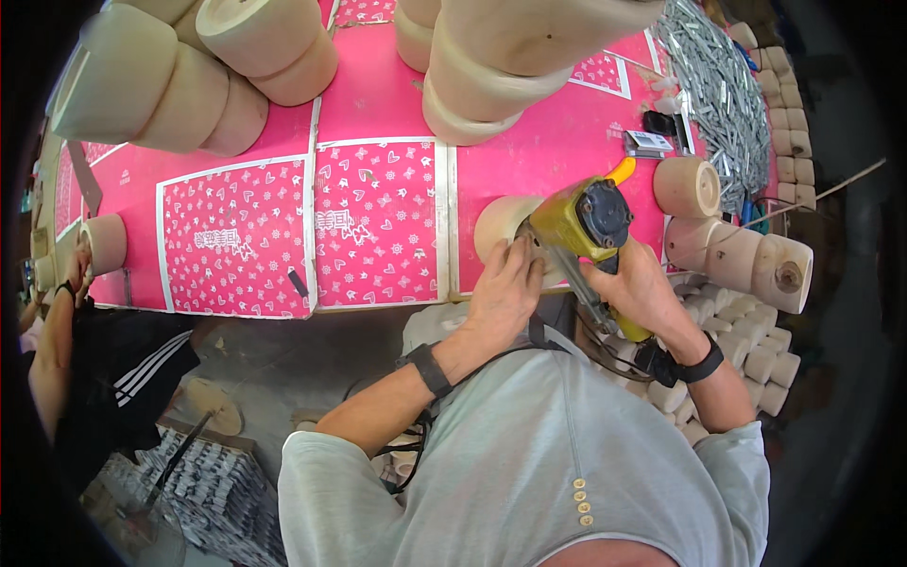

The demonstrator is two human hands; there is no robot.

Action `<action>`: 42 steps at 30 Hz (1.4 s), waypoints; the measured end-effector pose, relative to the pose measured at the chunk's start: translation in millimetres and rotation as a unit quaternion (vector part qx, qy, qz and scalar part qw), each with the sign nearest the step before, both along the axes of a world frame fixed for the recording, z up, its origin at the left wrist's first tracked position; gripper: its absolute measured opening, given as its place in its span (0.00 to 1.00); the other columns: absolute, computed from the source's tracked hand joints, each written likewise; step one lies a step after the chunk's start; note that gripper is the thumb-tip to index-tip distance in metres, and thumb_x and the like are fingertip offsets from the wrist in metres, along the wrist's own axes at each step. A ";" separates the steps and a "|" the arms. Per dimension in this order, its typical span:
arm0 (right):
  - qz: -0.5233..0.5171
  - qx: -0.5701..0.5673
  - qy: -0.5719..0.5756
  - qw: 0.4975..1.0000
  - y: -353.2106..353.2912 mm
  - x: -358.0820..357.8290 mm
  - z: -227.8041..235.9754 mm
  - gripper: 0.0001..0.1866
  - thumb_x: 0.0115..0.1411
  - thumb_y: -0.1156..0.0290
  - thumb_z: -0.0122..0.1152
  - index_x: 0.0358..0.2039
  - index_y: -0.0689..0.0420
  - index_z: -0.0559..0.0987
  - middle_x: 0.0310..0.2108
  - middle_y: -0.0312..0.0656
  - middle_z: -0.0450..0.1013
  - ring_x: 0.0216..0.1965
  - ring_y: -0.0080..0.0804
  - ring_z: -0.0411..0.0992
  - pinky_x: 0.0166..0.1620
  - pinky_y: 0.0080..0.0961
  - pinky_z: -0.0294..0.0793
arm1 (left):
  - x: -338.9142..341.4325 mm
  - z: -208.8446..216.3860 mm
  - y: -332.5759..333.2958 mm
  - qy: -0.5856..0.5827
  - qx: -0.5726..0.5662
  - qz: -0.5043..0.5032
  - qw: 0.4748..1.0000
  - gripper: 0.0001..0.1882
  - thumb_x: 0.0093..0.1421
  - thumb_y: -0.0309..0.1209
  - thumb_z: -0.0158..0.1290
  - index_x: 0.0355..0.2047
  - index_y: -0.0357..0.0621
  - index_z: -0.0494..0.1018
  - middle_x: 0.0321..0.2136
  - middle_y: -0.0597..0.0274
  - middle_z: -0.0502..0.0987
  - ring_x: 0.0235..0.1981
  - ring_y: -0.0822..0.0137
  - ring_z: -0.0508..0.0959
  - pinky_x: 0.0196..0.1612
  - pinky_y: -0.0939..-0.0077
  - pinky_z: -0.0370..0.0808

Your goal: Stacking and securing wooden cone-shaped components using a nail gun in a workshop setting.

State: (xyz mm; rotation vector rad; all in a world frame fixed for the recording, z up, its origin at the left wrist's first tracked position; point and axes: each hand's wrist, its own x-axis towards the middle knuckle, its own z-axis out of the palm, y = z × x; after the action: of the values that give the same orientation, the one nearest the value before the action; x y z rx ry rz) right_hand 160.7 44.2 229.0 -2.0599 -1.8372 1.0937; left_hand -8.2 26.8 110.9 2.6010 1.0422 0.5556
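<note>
A round pale wooden block (pixel 498 225) stands near the table's front edge, partly covered by the tool and my fingers. My left hand (pixel 505 288) grips its near side, fingertips close together at the rim beside the tool's nose. Wrapped round the grip of a yellow and black air nail gun (pixel 578 222) is my right hand (pixel 642 288). The gun's nose points at the block, and whether it touches the wood is hidden. Something small under my left fingertips cannot be made out.
The table (pixel 378 227) is covered with pink printed card. Stacked wooden blocks (pixel 491 71) stand at the far side, more blocks (pixel 742 255) at the right. A heap of metal pieces (pixel 723 104) lies far right. Another person's hand (pixel 80 260) touches a block at the left.
</note>
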 end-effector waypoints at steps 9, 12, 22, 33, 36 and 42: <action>-0.018 -0.020 -0.030 0.999 7.4 -7.7 4.5 0.18 0.49 0.71 0.59 0.40 0.65 0.69 0.30 0.59 0.72 0.36 0.59 0.70 0.36 0.43 0.70 | 0.4 2.9 3.9 -0.019 -0.021 0.009 1.000 0.21 0.46 0.27 0.48 0.41 0.28 0.70 0.45 0.41 0.69 0.53 0.54 0.64 0.57 0.59 0.59; -0.022 -0.010 -0.019 1.000 1.6 -4.7 0.9 0.17 0.50 0.72 0.59 0.39 0.65 0.70 0.27 0.54 0.72 0.28 0.46 0.71 0.31 0.36 0.70 | -0.1 3.7 -0.4 -0.025 -0.024 0.006 0.999 0.21 0.46 0.27 0.50 0.42 0.29 0.70 0.45 0.42 0.69 0.53 0.54 0.64 0.57 0.59 0.59; -0.104 0.022 0.067 0.992 -31.2 32.5 38.7 0.19 0.49 0.71 0.60 0.42 0.64 0.72 0.36 0.52 0.73 0.40 0.47 0.72 0.44 0.33 0.69 | 1.5 3.2 -9.9 -0.189 -0.301 0.232 0.906 0.36 0.56 0.34 0.54 0.58 0.35 0.50 0.51 0.37 0.56 0.50 0.40 0.65 0.50 0.55 0.66; -0.128 0.024 0.073 0.989 -52.0 65.3 41.8 0.21 0.50 0.68 0.59 0.44 0.64 0.71 0.37 0.53 0.73 0.40 0.48 0.72 0.44 0.34 0.69 | 37.1 -1.5 87.1 -0.013 -0.259 -0.071 0.963 0.28 0.53 0.27 0.49 0.56 0.43 0.59 0.51 0.46 0.67 0.47 0.46 0.70 0.49 0.57 0.68; -0.136 0.021 0.066 0.988 -49.5 65.9 34.8 0.22 0.51 0.67 0.59 0.46 0.63 0.70 0.36 0.54 0.73 0.41 0.51 0.72 0.43 0.36 0.69 | 46.4 2.3 84.9 -0.022 -0.267 0.013 0.963 0.30 0.54 0.29 0.50 0.57 0.38 0.57 0.53 0.41 0.64 0.53 0.46 0.66 0.52 0.58 0.66; -0.138 -0.020 0.063 0.988 -28.0 55.9 20.2 0.24 0.51 0.67 0.59 0.48 0.62 0.68 0.35 0.57 0.73 0.40 0.56 0.71 0.41 0.40 0.70 | 55.9 -18.2 23.1 -0.243 -0.282 0.193 0.908 0.34 0.51 0.28 0.53 0.57 0.31 0.53 0.54 0.37 0.58 0.55 0.40 0.60 0.56 0.53 0.58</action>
State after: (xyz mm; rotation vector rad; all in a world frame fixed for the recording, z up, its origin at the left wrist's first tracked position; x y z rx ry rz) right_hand 216.6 16.2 249.2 -2.1315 -1.4320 1.1615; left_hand 47.8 50.0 92.6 1.6479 1.2984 0.7956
